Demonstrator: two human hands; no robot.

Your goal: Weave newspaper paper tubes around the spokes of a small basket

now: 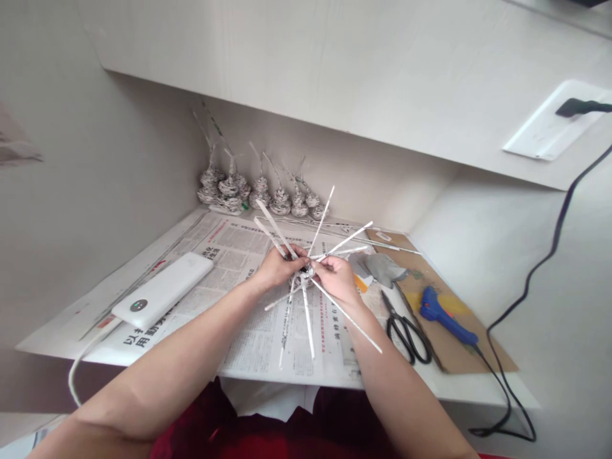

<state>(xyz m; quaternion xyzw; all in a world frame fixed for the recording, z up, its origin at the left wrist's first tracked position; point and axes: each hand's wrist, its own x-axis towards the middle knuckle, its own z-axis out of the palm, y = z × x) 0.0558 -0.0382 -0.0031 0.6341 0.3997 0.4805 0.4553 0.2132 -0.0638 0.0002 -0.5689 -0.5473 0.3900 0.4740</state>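
Observation:
Between my hands, above the newspaper-covered table, is a small piece of paper weaving [303, 278] with several thin rolled-paper strips sticking out all round like spokes. My left hand [283, 265] grips it from the left, thumb and fingers closed at the middle. From the right, my right hand [336, 275] pinches the same woven piece near its centre, where the strips cross. Both thumbs almost meet there. My fingers hide part of the woven middle.
Several gourd-shaped paper weavings [280, 201] stand along the back wall. A white power bank [165, 290] lies left on the newspaper [229, 239]. At right are black scissors [406, 331], a grey glove-like cloth [385, 269], and a blue glue gun [444, 315] on cardboard [459, 354], its black cord trailing off the edge.

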